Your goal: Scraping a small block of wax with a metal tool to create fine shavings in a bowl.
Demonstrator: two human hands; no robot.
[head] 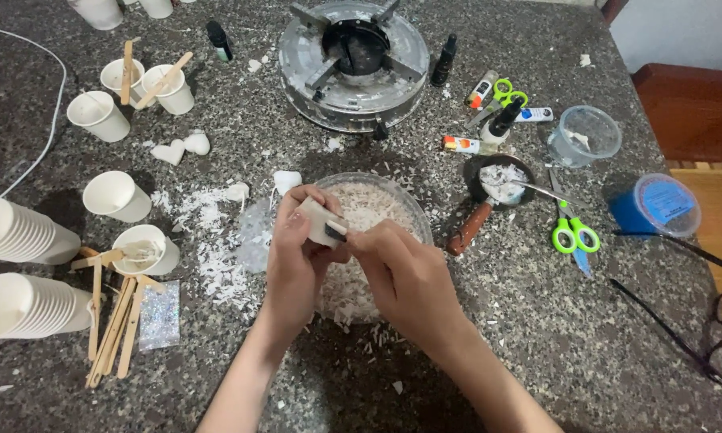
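My left hand [295, 255] grips a pale block of wax [319, 220] over a clear glass bowl [413, 210] that is full of white shavings. Against the block's right edge my right hand [405, 273] pinches a small dark blade [336, 231]. Both hands meet above the bowl's left half, and they hide part of the shavings. More white flakes [213, 240] lie scattered on the dark speckled counter to the left of the bowl.
Several white paper cups [116, 195], two lying stacks of cups [16, 232] and wooden sticks [112, 325] sit at left. A metal burner [353, 60] stands at the back. At right are a small pan [497, 188], green scissors [573, 232], little bottles, a clear tub and a blue-lidded tub [657, 204].
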